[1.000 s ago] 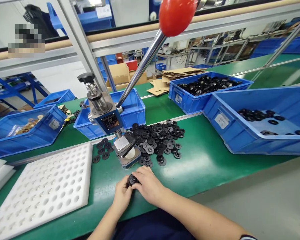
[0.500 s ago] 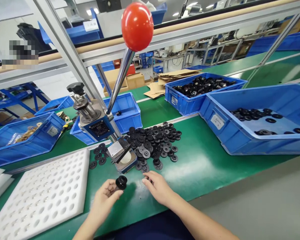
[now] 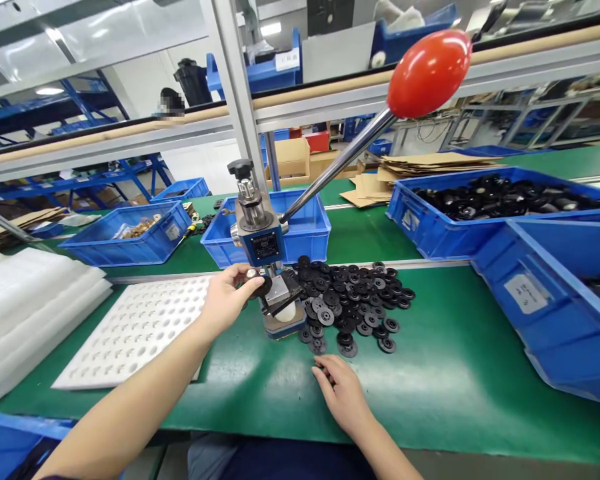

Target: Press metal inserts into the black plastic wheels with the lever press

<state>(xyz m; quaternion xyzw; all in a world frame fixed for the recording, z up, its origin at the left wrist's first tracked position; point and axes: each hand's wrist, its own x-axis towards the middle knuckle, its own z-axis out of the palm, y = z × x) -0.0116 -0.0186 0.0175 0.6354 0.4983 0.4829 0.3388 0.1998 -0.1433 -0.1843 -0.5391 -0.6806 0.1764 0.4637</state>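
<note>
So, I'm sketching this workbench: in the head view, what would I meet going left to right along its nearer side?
Stacked white foam, holed white tray, left hand, press base, pile of black discs, nearer labelled blue bin.

Cool white light falls from overhead, bright and even; one ceiling lamp (image 3: 271, 29) burns out to plain white. The green table (image 3: 455, 393) throws back a broad, pale sheen on its right half, and small glints sit on the red knob (image 3: 430, 73), which the wide lens pulls into an oval. The blue bin (image 3: 580, 327) stretches toward the right edge. Black discs (image 3: 325, 315) merge darkly where they pile up. A mosaic patch (image 3: 171, 105) blots out a spot at upper left.
</note>
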